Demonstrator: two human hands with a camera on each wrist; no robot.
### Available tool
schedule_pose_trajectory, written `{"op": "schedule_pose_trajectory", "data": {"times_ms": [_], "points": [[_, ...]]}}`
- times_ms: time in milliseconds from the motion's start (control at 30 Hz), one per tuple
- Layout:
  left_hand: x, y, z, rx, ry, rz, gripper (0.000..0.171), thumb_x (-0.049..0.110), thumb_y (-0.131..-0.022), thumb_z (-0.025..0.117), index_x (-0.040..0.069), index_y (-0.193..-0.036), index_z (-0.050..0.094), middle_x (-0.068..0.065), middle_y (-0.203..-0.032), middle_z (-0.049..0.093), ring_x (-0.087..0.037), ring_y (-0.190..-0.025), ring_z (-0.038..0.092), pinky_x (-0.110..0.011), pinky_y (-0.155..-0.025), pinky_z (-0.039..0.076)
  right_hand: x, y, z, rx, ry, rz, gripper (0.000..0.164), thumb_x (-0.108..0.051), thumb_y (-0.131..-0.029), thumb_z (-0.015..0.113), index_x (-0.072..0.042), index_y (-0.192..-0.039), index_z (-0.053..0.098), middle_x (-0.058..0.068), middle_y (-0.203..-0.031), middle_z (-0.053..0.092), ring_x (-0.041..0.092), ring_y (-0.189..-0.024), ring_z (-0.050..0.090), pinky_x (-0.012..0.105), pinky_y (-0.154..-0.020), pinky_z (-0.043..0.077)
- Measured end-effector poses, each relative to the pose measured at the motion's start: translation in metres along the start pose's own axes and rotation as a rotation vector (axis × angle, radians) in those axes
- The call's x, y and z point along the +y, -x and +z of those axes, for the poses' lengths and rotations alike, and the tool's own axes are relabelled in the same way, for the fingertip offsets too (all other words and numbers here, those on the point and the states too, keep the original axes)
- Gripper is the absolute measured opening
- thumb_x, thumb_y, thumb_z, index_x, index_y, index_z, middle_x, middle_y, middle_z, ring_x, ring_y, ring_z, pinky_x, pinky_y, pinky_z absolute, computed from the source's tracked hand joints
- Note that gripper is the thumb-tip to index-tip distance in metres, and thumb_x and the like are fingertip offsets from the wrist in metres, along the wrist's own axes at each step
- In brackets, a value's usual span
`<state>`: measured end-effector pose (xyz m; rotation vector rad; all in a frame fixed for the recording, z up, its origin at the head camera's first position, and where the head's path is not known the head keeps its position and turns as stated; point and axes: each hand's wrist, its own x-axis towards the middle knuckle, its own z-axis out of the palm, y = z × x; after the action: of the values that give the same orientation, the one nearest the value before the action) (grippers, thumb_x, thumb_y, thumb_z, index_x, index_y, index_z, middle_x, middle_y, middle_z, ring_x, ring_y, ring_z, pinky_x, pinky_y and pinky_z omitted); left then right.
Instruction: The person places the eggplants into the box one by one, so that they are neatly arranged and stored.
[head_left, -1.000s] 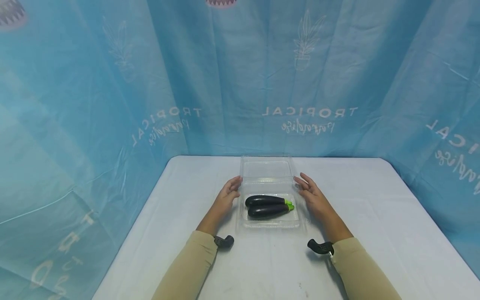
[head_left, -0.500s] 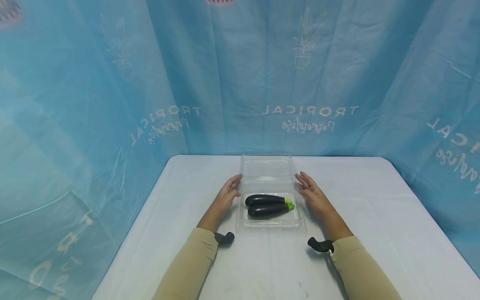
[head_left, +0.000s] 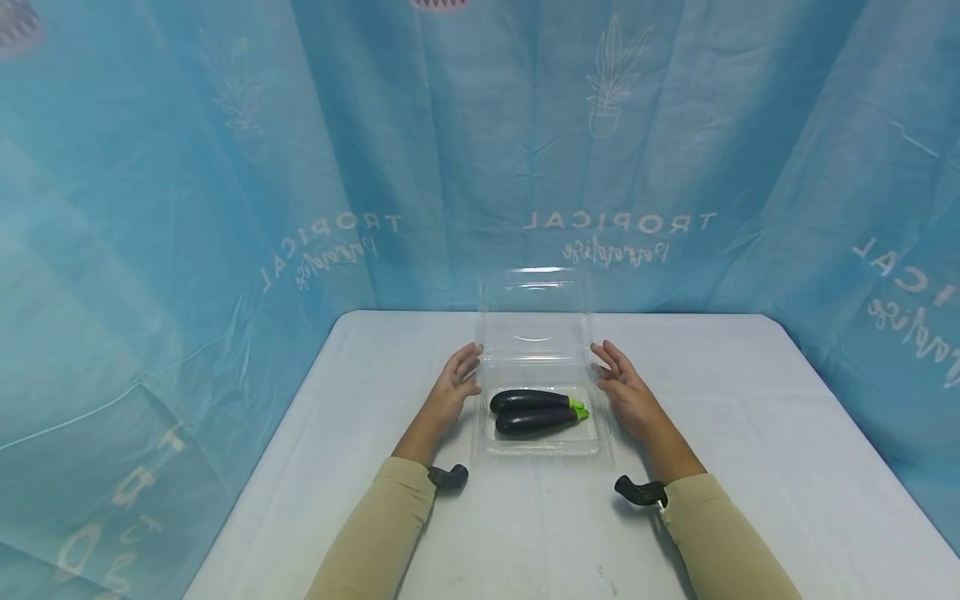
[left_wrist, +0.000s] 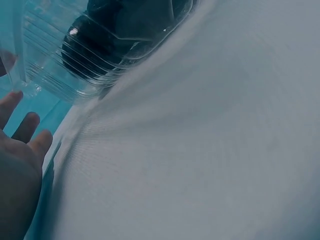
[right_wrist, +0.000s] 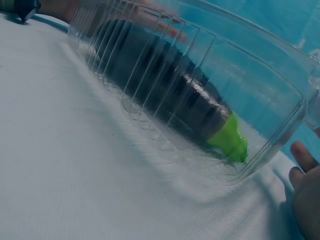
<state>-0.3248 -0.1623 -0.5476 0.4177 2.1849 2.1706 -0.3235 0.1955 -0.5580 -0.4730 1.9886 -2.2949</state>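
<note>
A clear plastic clamshell box stands on the table with its hinged lid tilted up at the back. Two dark eggplants with bright green stem ends lie side by side in the base, stems to the right. My left hand is at the box's left side near the hinge, its fingers extended at the lid's lower edge. On the opposite side my right hand mirrors it, fingers loosely extended by the hinge. The right wrist view shows one eggplant through the ribbed wall.
A white cloth covers the table, whose far edge runs just behind the box. Blue printed curtains hang behind it and on both sides. Dark wrist mounts stick out inward from the sleeves.
The lid, lying back low behind the base before, has swung up and now stands higher against the curtain. My hands have shifted only slightly; the eggplants stay where they were.
</note>
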Motion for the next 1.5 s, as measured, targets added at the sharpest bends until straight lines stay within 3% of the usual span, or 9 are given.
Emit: {"op": "schedule_pose_trajectory", "data": {"times_ms": [267, 433, 533, 867, 1033, 1200, 1500], "points": [[-0.006, -0.001, -0.001, 0.006, 0.0, 0.061, 0.087, -0.011, -0.087, 0.059, 0.009, -0.165, 0.027, -0.003, -0.165, 0.041, -0.029, -0.152, 0.032, -0.042, -0.125, 0.028, 0.0, 0.002, -0.002, -0.007, 0.012, -0.025, 0.076, 0.016, -0.105, 0.038, -0.01, -0.17, 0.007, 0.015, -0.172, 0.018, 0.043, -0.155, 0.015, 0.046, -0.123, 0.021], [-0.009, -0.001, -0.001, 0.006, -0.009, 0.094, 0.088, -0.012, -0.086, 0.06, 0.009, -0.165, 0.029, -0.007, -0.164, 0.04, -0.034, -0.152, 0.032, -0.046, -0.125, 0.028, 0.0, 0.002, -0.003, -0.008, 0.035, -0.028, 0.076, 0.014, -0.105, 0.039, -0.01, -0.17, 0.008, 0.015, -0.171, 0.02, 0.043, -0.154, 0.016, 0.047, -0.121, 0.023], [-0.009, -0.001, 0.0, 0.013, -0.014, 0.091, 0.086, -0.012, -0.087, 0.06, 0.011, -0.165, 0.03, -0.006, -0.163, 0.041, -0.033, -0.151, 0.034, -0.044, -0.124, 0.03, 0.001, 0.002, -0.004, -0.003, 0.046, -0.027, 0.075, 0.013, -0.105, 0.041, -0.009, -0.17, 0.01, 0.016, -0.171, 0.021, 0.043, -0.154, 0.017, 0.052, -0.122, 0.021], [-0.008, 0.0, 0.0, 0.02, -0.079, 0.076, 0.081, -0.007, -0.089, 0.062, 0.011, -0.164, 0.037, -0.002, -0.161, 0.044, -0.034, -0.15, 0.035, -0.045, -0.123, 0.032, 0.003, 0.005, -0.003, -0.002, 0.027, -0.052, 0.072, 0.014, -0.104, 0.042, -0.009, -0.169, 0.019, 0.019, -0.169, 0.022, 0.045, -0.153, 0.017, 0.036, -0.112, 0.029], [-0.006, 0.002, 0.002, 0.051, -0.109, 0.058, 0.076, -0.004, -0.09, 0.063, 0.018, -0.16, 0.044, 0.002, -0.159, 0.047, -0.028, -0.149, 0.037, -0.045, -0.122, 0.033, 0.003, 0.006, -0.003, 0.011, 0.019, -0.068, 0.069, 0.014, -0.104, 0.044, -0.005, -0.166, 0.02, 0.021, -0.167, 0.024, 0.047, -0.152, 0.018, 0.031, -0.109, 0.034], [-0.004, 0.004, 0.003, 0.069, -0.126, 0.048, 0.069, -0.005, -0.093, 0.063, 0.022, -0.155, 0.05, 0.005, -0.156, 0.05, -0.024, -0.149, 0.039, -0.043, -0.124, 0.031, 0.003, 0.007, -0.004, 0.034, 0.039, -0.058, 0.067, 0.013, -0.104, 0.045, -0.005, -0.165, 0.022, 0.02, -0.167, 0.027, 0.046, -0.151, 0.021, 0.033, -0.111, 0.035], [0.0, 0.01, 0.0, 0.06, -0.155, 0.057, 0.059, -0.003, -0.098, 0.064, 0.011, -0.153, 0.048, -0.006, -0.153, 0.055, -0.028, -0.149, 0.039, -0.045, -0.124, 0.029, 0.002, 0.012, -0.004, 0.027, 0.023, -0.053, 0.053, 0.004, -0.11, 0.04, 0.001, -0.161, 0.025, 0.023, -0.166, 0.027, 0.046, -0.152, 0.018, 0.043, -0.122, 0.026]]}}
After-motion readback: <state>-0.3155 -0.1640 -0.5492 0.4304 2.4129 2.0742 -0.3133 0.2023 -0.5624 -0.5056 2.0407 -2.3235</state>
